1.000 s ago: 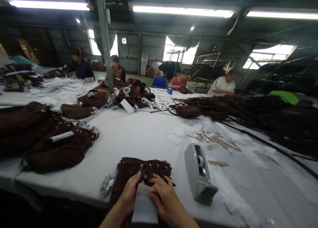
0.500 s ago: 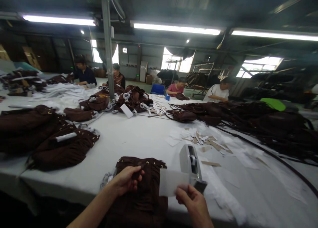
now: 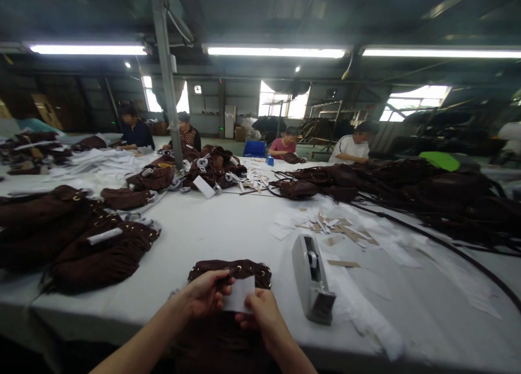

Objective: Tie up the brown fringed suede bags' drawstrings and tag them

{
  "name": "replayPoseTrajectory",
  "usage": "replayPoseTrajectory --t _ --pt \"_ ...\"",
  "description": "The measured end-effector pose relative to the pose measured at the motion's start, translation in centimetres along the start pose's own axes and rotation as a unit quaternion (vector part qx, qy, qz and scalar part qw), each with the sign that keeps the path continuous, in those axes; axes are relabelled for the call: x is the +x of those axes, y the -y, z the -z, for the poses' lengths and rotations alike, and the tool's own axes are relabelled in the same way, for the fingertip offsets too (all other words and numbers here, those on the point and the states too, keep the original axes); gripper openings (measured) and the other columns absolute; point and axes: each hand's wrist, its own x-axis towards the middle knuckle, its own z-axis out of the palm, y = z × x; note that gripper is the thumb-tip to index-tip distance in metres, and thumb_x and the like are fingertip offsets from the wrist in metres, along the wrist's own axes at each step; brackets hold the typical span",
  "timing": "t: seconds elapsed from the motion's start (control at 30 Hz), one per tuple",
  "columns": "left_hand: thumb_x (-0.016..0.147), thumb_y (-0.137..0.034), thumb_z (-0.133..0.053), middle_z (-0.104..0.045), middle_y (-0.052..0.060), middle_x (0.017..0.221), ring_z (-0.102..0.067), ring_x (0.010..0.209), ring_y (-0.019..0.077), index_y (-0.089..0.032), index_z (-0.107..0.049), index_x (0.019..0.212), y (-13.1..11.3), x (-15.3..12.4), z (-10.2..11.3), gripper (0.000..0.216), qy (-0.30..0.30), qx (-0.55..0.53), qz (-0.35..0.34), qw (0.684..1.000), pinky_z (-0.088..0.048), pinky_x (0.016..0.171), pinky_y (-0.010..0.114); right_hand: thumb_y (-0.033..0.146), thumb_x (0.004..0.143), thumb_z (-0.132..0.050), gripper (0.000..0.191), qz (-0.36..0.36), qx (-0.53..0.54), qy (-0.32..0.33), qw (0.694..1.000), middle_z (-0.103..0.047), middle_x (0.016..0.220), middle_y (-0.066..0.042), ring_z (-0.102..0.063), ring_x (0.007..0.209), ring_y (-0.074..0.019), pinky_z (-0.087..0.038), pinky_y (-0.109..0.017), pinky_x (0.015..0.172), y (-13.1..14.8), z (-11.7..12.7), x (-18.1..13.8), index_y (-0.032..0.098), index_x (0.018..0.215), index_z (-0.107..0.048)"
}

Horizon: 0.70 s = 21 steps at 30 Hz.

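Note:
A brown bag [image 3: 256, 272] with metal eyelets along its gathered top lies at the table's near edge. Over it, my left hand [image 3: 207, 293] is closed, its thumb and fingers pinching a thin dark brown strip that is mostly hidden. My right hand [image 3: 262, 311] grips a small white sheet of paper [image 3: 239, 293] between thumb and fingers. The paper's left edge meets the fingertips of my left hand; whether they hold it too, I cannot tell. To the right of my hands stands a grey tape dispenser [image 3: 307, 279].
More brown bags [image 3: 109, 254] lie at the left, and a large pile of them [image 3: 448, 200] at the right. Cardboard and paper scraps [image 3: 337, 227] are scattered beyond the dispenser. A metal post [image 3: 166, 81] rises behind the table [image 3: 195, 227]. Several people sit along the far side.
My right hand has brought the white paper leftward, away from the tape dispenser and over the bag to my left hand. My left hand has stayed nearly in place.

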Motion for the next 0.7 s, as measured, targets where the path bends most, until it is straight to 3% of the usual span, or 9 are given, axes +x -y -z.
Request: replayPoseTrajectory --t 0.2,0.4,0.57,0.7 --pt "0.086 -0.04 -0.049 -0.057 -0.001 0.051 -0.046 0.031 0.0072 -0.014 -0.059 0.081 2.5 0.5 0.9 0.028 -0.013 0.015 -0.003 1.0 -0.041 0.037 0.018 0.02 0.059 -0.049 0.015 -0.018 0.053 0.018 0.998 -0.062 0.057 -0.002 -0.057 0.051 -0.0133 -0.049 -0.025 0.048 -0.5 -1.0 1.6 0.015 0.067 -0.06" --pt "0.08 -0.056 -0.051 -0.06 0.001 0.049 -0.043 0.028 0.0081 -0.014 -0.058 0.081 3.7 1.1 1.0 0.042 -0.036 0.169 -0.113 0.978 -0.038 0.034 0.02 0.03 0.063 -0.052 0.018 -0.014 0.1 -0.002 0.995 -0.061 0.06 -0.001 -0.055 0.052 -0.0126 -0.05 -0.026 0.051 -1.9 -1.3 2.2 0.015 0.068 -0.061" --pt "0.076 -0.059 -0.052 -0.057 0.002 0.043 -0.039 0.025 0.0096 -0.015 -0.057 0.065 4.6 1.5 1.5 0.046 -0.093 0.357 -0.189 0.91 -0.021 0.031 0.019 0.048 0.06 -0.068 0.039 0.029 0.09 -0.028 0.995 -0.065 0.06 -0.004 -0.056 0.052 -0.0146 -0.045 -0.024 0.047 -2.5 -1.9 2.5 0.012 0.075 -0.067" --pt "0.076 -0.044 -0.06 -0.058 0.003 0.049 -0.049 0.04 0.0138 -0.018 -0.058 0.055 5.0 1.2 1.6 0.034 -0.161 0.437 -0.308 0.83 -0.025 0.041 0.022 0.04 0.061 -0.072 0.035 0.105 0.036 -0.037 0.993 -0.07 0.071 -0.005 -0.062 0.065 -0.0175 -0.049 -0.026 0.06 -1.6 -2.7 2.7 0.012 0.08 -0.068"
